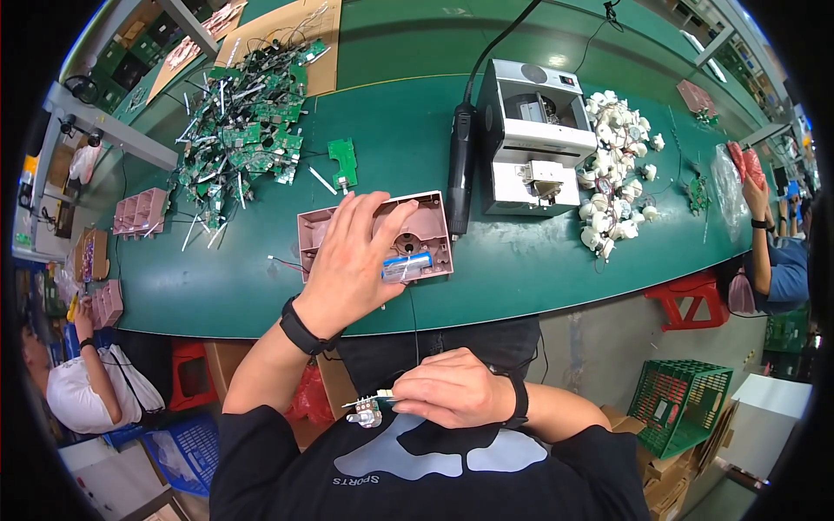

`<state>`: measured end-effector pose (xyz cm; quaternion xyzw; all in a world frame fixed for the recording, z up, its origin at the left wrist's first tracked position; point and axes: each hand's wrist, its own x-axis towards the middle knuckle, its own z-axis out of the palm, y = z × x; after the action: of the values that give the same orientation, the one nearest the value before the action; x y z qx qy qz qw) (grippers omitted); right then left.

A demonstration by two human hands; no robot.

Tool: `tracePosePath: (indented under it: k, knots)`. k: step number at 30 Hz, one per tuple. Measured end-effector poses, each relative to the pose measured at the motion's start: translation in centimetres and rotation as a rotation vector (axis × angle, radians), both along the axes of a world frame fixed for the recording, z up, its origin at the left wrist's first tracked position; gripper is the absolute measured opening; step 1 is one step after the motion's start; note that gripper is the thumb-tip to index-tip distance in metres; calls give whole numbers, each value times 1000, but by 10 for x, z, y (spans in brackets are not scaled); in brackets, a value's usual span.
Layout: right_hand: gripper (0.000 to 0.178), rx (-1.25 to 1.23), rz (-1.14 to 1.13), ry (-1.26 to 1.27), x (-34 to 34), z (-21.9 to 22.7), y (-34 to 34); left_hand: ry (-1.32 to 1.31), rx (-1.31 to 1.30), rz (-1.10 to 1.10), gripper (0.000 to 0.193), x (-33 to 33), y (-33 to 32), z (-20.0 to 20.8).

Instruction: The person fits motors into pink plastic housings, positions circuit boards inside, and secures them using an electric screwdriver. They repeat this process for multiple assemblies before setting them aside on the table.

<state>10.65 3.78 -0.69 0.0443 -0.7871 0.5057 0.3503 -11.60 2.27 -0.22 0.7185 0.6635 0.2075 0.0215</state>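
Rectangular-walled housing of pink plastic, on the green table, is partly covered by the left hand, fingers spread, while a metal-knobbed circuit board is pinched by the right hand, and the thin dark wire between might be snagged by sharp pulling.

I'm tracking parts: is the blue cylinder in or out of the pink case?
In. The blue cylinder lies within the walls of the pink case, beside the left hand.
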Motion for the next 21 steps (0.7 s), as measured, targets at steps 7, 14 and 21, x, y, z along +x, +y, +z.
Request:
tracePosePath:
  k: [7, 14, 21]
  knots:
    - [22, -34, -69, 30, -2, -7, 7, -90, 90, -30, 91, 3, -9, 0]
    - [19, -83, -126, 21, -4, -11, 11, -125, 130, -64, 61, 14, -23, 21]
    - [19, -65, -131, 35, -7, -9, 12, -85, 145, -119, 53, 16, -29, 29]
